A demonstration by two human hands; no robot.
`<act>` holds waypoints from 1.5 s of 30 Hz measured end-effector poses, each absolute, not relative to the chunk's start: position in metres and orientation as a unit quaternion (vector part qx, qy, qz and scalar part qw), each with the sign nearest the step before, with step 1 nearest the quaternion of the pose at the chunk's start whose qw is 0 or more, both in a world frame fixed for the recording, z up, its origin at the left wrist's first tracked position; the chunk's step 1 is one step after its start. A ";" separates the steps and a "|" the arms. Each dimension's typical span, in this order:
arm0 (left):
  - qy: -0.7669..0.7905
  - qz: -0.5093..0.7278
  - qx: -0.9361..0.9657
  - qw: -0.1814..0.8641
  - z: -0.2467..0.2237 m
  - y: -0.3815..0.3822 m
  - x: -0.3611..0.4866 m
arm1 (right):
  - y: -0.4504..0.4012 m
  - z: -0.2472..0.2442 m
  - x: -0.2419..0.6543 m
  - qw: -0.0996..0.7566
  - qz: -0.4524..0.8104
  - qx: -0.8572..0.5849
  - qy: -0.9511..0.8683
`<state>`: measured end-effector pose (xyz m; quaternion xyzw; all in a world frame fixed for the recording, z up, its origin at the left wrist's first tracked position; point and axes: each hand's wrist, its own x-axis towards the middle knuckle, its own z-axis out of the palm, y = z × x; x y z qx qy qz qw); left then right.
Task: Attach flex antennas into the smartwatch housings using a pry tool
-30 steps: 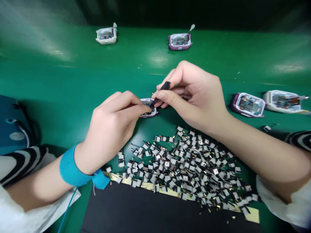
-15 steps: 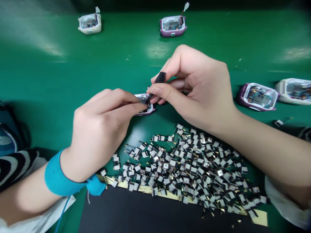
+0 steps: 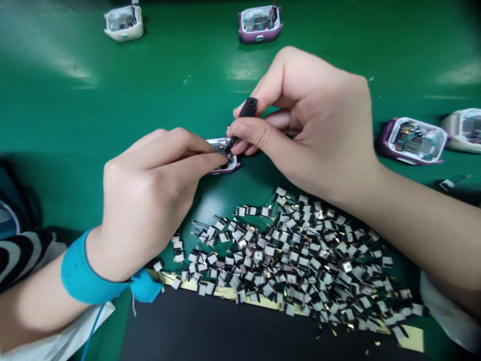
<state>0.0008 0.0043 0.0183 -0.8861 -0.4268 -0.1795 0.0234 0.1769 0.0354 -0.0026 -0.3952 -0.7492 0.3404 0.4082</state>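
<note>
A purple-rimmed smartwatch case point(image 3: 233, 164) lies on the green mat with its circuit board showing, partly hidden by my fingers. My left hand point(image 3: 150, 185), with a blue band at the wrist, is closed on the left part of the case, thumb and forefinger reaching over the board. In the pinched fingers of my right hand point(image 3: 319, 125) is a small black hand tool point(image 3: 248, 107), held at a slant, its lower end inside the case by my left fingertips. Its exact kind I cannot make out. A thin wire stands beside it.
Before my hands spreads a heap of small grey-and-black antenna parts point(image 3: 289, 250) with thin leads, partly over a black sheet point(image 3: 225, 331) edged in yellow. Other open watch cases stand at back left point(image 3: 124, 22), back centre point(image 3: 260, 36) and right point(image 3: 415, 140).
The view has shifted slightly, so the far watch cases sit higher in it. Both hands keep their hold, and the black tool stays inside the watch case.
</note>
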 end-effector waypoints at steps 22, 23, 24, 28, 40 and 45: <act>-0.431 -0.184 -0.883 0.038 0.016 0.004 0.000 | 0.029 0.001 0.178 0.424 0.270 -0.363 -0.784; -0.425 -0.187 -0.885 0.039 0.015 0.004 -0.001 | 0.028 0.001 0.179 0.431 0.256 -0.356 -0.788; -0.422 -0.188 -0.886 0.040 0.015 0.005 -0.001 | 0.028 0.000 0.179 0.437 0.245 -0.351 -0.791; -0.412 -0.201 -0.888 0.039 0.014 0.006 -0.003 | 0.025 -0.004 0.177 0.437 0.222 -0.362 -0.793; -0.394 -0.194 -0.896 0.060 0.013 0.008 -0.004 | 0.022 -0.006 0.175 0.409 0.125 -0.344 -0.836; -0.434 -0.162 -0.884 0.062 0.014 0.007 -0.003 | 0.021 -0.004 0.174 0.432 0.121 -0.360 -0.818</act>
